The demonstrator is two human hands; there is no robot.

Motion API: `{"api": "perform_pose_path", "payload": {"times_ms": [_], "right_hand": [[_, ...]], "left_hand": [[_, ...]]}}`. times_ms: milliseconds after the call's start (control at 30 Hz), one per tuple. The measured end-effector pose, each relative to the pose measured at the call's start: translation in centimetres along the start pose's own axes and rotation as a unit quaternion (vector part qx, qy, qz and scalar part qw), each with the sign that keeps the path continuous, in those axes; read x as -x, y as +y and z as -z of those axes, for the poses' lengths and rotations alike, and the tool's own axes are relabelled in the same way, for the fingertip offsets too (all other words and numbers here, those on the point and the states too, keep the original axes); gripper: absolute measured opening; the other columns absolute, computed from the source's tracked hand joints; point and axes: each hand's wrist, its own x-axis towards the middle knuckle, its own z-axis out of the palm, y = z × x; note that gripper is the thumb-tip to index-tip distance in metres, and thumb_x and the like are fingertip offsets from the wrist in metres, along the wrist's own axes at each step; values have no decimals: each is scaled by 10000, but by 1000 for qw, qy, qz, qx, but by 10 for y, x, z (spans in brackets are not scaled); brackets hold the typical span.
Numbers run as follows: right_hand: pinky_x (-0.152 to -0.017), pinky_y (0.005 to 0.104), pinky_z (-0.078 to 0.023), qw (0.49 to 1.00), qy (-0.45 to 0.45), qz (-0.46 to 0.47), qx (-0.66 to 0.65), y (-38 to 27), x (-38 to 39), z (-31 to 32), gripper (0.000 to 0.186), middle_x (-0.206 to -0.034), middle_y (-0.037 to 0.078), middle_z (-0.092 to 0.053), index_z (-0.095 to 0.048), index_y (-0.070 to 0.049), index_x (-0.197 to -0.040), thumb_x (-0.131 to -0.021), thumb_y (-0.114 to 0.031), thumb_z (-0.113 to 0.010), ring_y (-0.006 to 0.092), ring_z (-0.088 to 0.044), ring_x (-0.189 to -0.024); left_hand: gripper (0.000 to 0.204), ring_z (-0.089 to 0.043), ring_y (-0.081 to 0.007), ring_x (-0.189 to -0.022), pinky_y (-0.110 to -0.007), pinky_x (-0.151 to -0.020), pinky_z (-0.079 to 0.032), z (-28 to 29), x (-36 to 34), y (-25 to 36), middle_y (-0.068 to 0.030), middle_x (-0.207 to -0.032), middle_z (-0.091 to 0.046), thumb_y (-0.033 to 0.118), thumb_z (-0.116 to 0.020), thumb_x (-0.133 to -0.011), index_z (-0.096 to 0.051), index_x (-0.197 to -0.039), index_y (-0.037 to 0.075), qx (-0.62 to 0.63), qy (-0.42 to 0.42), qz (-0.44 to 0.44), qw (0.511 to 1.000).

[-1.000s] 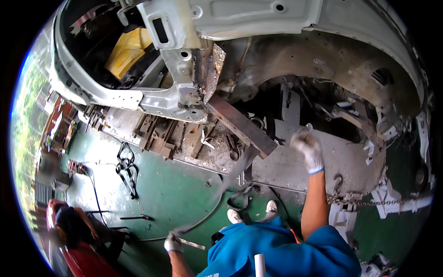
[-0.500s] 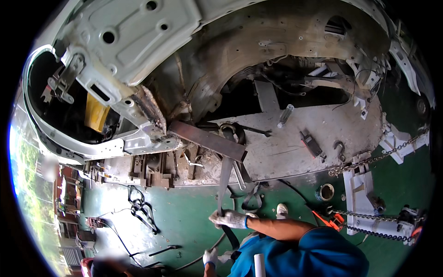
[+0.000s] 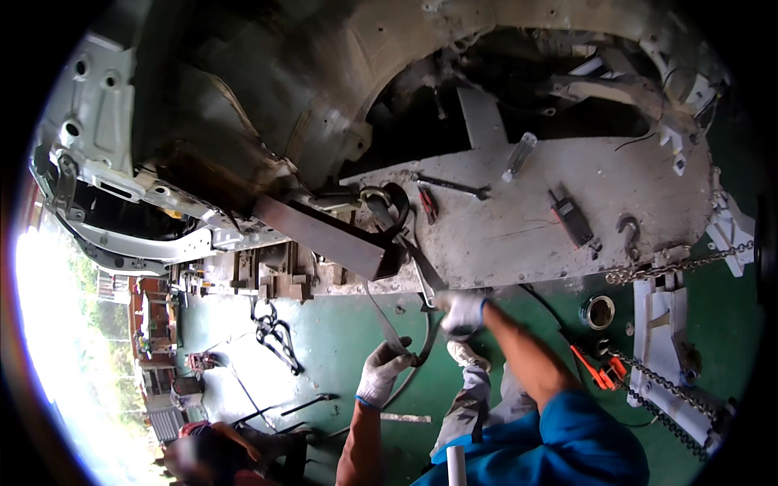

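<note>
White work gloves cover both of my hands. My left hand (image 3: 383, 373) is closed on a long grey webbing strap (image 3: 382, 317), low over the floor. Higher up and to the right, my right hand (image 3: 462, 314) is also closed on the webbing, close to the platform's edge; its fingertips are blurred. The strap runs up to the end of a brown steel bar (image 3: 324, 239), which juts out from the car body's sill. Beside that bar end, a metal ring (image 3: 375, 197) sits against a dark loop. A bright metal tool hangs by the strap, partly hidden.
On the grey platform (image 3: 519, 243) lie a wrench (image 3: 454, 187), a red-handled tool (image 3: 427, 206), a clear bottle (image 3: 520, 155), a red-black handheld device (image 3: 574, 223) and a hook (image 3: 628, 235). A chain (image 3: 673, 263) crosses its right end. A can (image 3: 598, 312) stands on the floor. Another person (image 3: 219, 454) is at lower left.
My left hand has risen from below and now grips the strap. My right hand has moved up and right along the webbing. The view has shifted, and my legs now show.
</note>
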Motion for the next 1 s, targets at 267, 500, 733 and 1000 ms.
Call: {"api": "perform_pose_path", "payload": {"times_ms": [267,500,733,1000], "right_hand": [[-870,379,-505,966,256,25,-39,5,-109,40,693,-1092,225,-673,-600,10,-1198,-648,-343,-831,340,-650,-991],[-606,330,-469,950,36,-56,-306,79,6,-73,263,-736,47,-651,-638,-46,-844,-708,-200,-801,127,-572,-637],[-887,334,-529,813,15,-29,-582,-6,117,-177,323,-975,108,-684,-593,1,-1197,-907,-119,-672,211,-674,-911],[-886,401,-527,658,61,79,-746,-50,102,-179,330,-1118,89,-672,-618,-55,-1191,-922,-241,-657,225,-652,-999]], "left_hand": [[431,-656,-216,-885,-352,-897,-491,1,33,-13,-84,-897,-691,165,-720,-851,-605,-1185,-82,-16,22,146,989],[342,-677,-324,-770,-418,-686,-517,21,-1,5,-189,-905,-692,387,-657,-876,-710,-897,49,-668,121,-64,731],[296,-668,-187,-776,-349,-714,-545,25,-50,-76,-46,-944,-701,299,-597,-971,-660,-1098,39,-36,-15,48,998],[411,-676,-277,-905,-441,-800,-571,-14,-8,-17,-144,-1073,-672,267,-650,-921,-563,-1213,-8,267,-214,68,937]]}}
